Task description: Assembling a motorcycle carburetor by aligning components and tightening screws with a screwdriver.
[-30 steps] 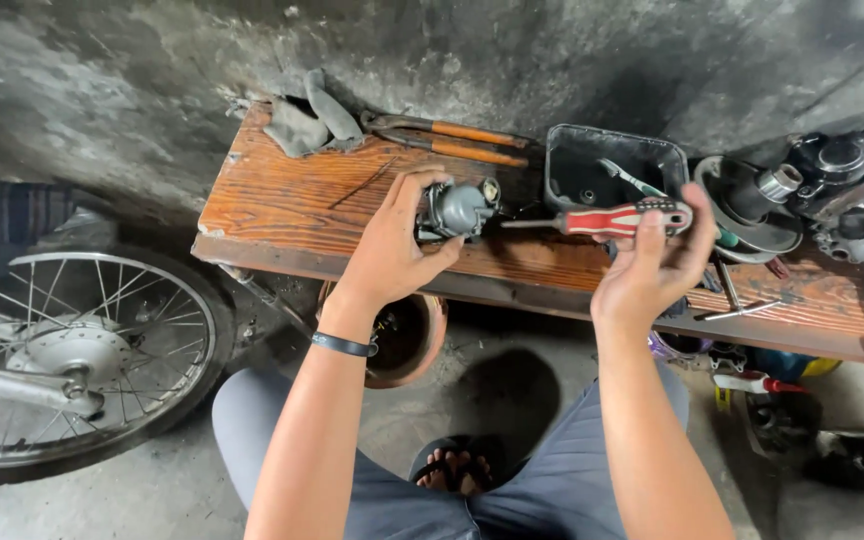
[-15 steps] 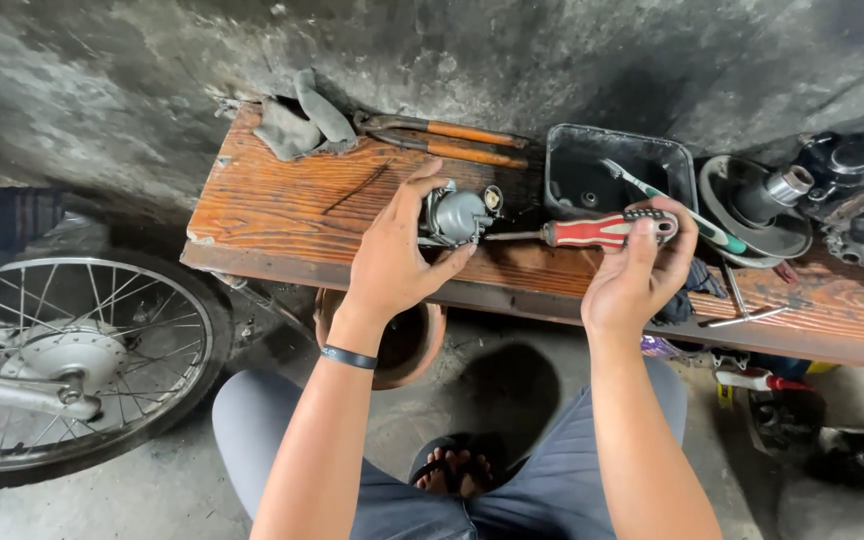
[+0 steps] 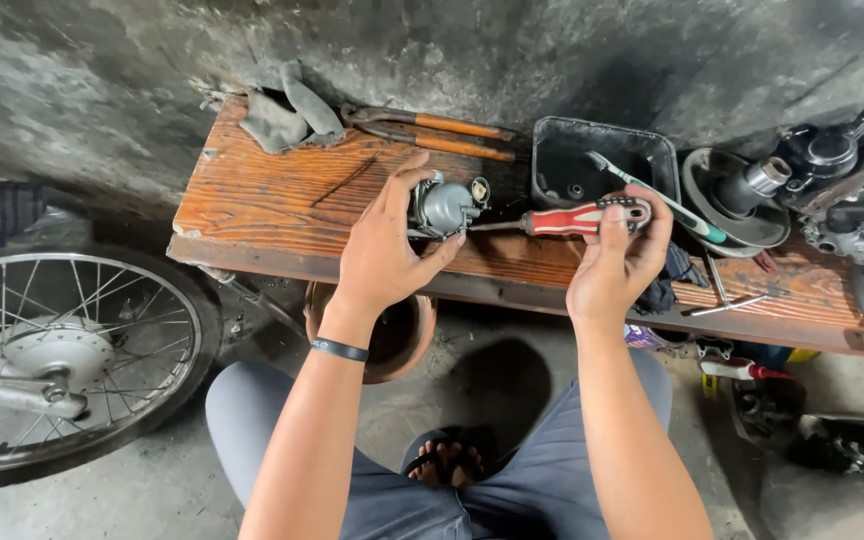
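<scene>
Rough concrete backs our wooden bench; a spoked wheel stands at far left and grey gloves lie on the plank's corner. Our left hand clamps a small metal carburetor on the bench. Our right hand grips a red-handled screwdriver, tip set against it. We judge a screw is mid-turn; the body looks assembled. A black tray sits behind.
</scene>
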